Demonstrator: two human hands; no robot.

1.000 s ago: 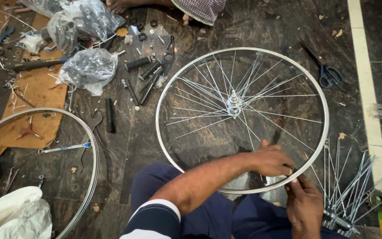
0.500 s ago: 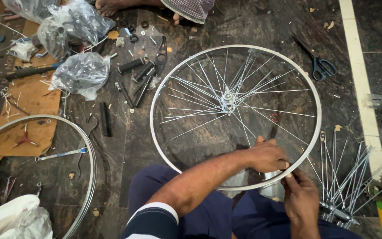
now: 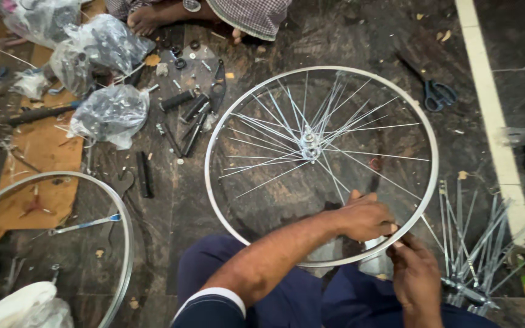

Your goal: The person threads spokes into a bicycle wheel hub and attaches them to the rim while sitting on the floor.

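Hands at the near edge of a bicycle wheel (image 3: 321,165). Left hand (image 3: 364,217): reaches across from the person's left, fingers curled down onto the rim at its nearest arc, closed over rim and spoke end; exact thing pinched cannot be told. Right hand (image 3: 416,276): just beside and below the left, fingertips bunched at the same stretch of rim, almost touching the left hand; whether it grips a small part cannot be told. Both hands close together, on the right of the person's lap.

Wheel: silver rim, lying flat on the dark floor (image 3: 360,36), hub (image 3: 309,144) at centre, thin spokes fanning out unevenly, with wide gaps on the near side. Near arc of rim rests over the person's knees in dark blue trousers (image 3: 287,297); the rest extends away from the hands.

Loose spokes (image 3: 478,243): bundle on the floor, just right of the right hand.

Scissors (image 3: 435,91): dark handles, beyond the wheel on the right, well apart from the hands.

Second rim (image 3: 120,218): far left, partly out of view, a spanner (image 3: 83,226) lying inside it.

Plastic bags (image 3: 110,112): clear, crumpled, upper left, beside black cylindrical parts (image 3: 186,109) scattered between bags and wheel.

Another person (image 3: 238,12): seated at the top edge, checked cloth, bare foot showing.
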